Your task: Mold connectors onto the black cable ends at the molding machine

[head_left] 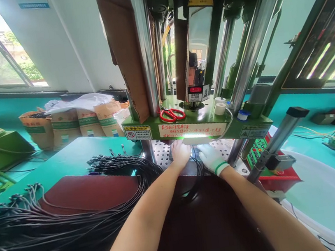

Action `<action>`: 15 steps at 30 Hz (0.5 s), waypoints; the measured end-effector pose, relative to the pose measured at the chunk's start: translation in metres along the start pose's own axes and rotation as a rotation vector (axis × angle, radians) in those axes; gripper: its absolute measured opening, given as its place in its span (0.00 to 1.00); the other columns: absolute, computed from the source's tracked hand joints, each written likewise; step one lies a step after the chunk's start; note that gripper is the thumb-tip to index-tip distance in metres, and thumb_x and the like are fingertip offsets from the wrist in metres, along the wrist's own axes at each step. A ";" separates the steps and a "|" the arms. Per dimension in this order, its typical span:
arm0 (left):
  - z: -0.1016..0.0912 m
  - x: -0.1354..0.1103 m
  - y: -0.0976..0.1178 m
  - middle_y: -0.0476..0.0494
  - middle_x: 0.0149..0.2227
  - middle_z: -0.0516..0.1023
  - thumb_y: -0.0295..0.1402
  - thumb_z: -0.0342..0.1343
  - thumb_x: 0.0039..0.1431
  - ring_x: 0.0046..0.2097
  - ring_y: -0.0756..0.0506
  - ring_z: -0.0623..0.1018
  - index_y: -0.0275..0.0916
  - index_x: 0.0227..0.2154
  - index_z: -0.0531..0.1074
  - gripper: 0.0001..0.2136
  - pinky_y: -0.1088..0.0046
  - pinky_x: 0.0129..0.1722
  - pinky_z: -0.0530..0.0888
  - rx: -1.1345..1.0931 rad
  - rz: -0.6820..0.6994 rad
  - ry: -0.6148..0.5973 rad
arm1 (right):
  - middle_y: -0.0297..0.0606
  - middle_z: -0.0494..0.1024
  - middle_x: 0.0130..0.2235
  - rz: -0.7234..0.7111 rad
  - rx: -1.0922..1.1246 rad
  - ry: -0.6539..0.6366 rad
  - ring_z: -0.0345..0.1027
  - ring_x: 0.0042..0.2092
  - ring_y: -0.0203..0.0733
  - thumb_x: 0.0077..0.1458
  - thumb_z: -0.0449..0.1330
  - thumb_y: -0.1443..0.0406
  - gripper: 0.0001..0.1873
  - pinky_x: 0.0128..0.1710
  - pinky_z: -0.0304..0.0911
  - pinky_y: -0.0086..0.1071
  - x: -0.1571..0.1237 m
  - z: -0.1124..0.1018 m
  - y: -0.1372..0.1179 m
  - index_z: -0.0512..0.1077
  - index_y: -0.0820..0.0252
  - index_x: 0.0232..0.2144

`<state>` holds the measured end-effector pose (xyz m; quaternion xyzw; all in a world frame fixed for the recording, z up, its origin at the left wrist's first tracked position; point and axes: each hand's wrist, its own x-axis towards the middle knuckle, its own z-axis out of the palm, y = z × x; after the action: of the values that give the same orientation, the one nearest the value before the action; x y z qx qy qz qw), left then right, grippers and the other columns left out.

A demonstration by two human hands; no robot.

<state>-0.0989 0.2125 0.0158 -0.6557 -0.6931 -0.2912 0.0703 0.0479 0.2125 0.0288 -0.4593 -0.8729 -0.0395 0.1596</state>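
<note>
Under the green press head, my bare left hand (180,153) reaches onto the work area with its fingers bent down and close together. Close on its right is my right hand (212,157), in a white glove with a green cuff edge; its fingers are drawn together toward the left. Thin black cables (197,166) come out between the two hands and hang over the dark brown table edge. Whatever lies at my fingertips is too small and partly covered to make out. A metal mould block (171,155) shows partly beside my left fingers.
Black cables with connectors (110,162) lie bundled on the left bench around a brown board (86,193). Red-handled scissors (172,114) rest on the press plate (199,115). Steel columns (144,49) flank the work area. A control box (257,154) and white tub (329,194) stand right.
</note>
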 end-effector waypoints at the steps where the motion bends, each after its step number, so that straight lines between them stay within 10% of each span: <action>1: -0.002 0.000 -0.002 0.37 0.41 0.73 0.33 0.42 0.59 0.45 0.40 0.68 0.36 0.39 0.72 0.15 0.63 0.45 0.62 -0.005 0.040 -0.012 | 0.46 0.69 0.48 -0.028 -0.005 0.000 0.58 0.51 0.45 0.55 0.46 0.68 0.20 0.53 0.51 0.37 0.001 0.001 0.000 0.65 0.66 0.49; 15: -0.014 0.006 -0.023 0.39 0.47 0.72 0.49 0.38 0.58 0.52 0.41 0.65 0.37 0.45 0.68 0.24 0.63 0.53 0.57 -0.022 0.372 -0.322 | 0.46 0.71 0.47 -0.088 -0.026 -0.164 0.63 0.48 0.45 0.60 0.43 0.57 0.21 0.49 0.53 0.38 0.027 0.011 0.011 0.66 0.60 0.47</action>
<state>-0.1258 0.2120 0.0228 -0.8107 -0.5593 -0.1726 0.0044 0.0397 0.2426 0.0263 -0.4240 -0.9019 -0.0201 0.0800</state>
